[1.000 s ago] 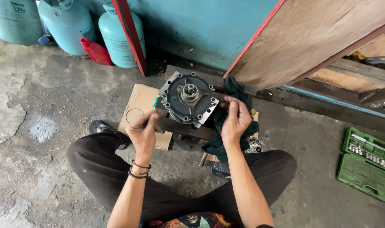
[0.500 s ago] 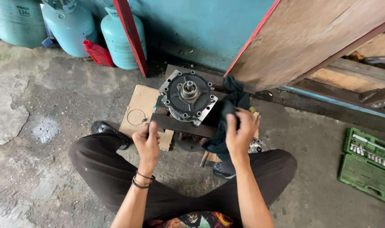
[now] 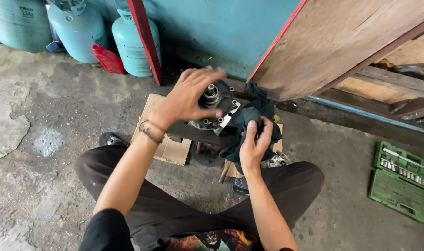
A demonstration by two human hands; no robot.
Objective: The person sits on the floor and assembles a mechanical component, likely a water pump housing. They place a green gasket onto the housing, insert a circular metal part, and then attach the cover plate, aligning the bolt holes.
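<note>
A round grey metal compressor body (image 3: 215, 104) with a central shaft stands upright on a dark bar over a piece of cardboard (image 3: 167, 148). My left hand (image 3: 189, 96) reaches over its left side with fingers spread, resting on or just above its top face. My right hand (image 3: 255, 142) is closed on a dark teal rag (image 3: 249, 116) that lies bunched just right of the compressor. I squat on the concrete floor with my knees either side of the work.
Three pale green gas cylinders (image 3: 77, 30) and a red can (image 3: 108, 58) stand at the back left by a red post. A slanted wooden board (image 3: 347, 42) leans at the right. An open green socket set case (image 3: 405, 181) lies on the floor, far right.
My left hand has risen from near the cardboard up onto the compressor's top. My right hand has stayed at the rag and gripped it more tightly. The camera has moved closer.
</note>
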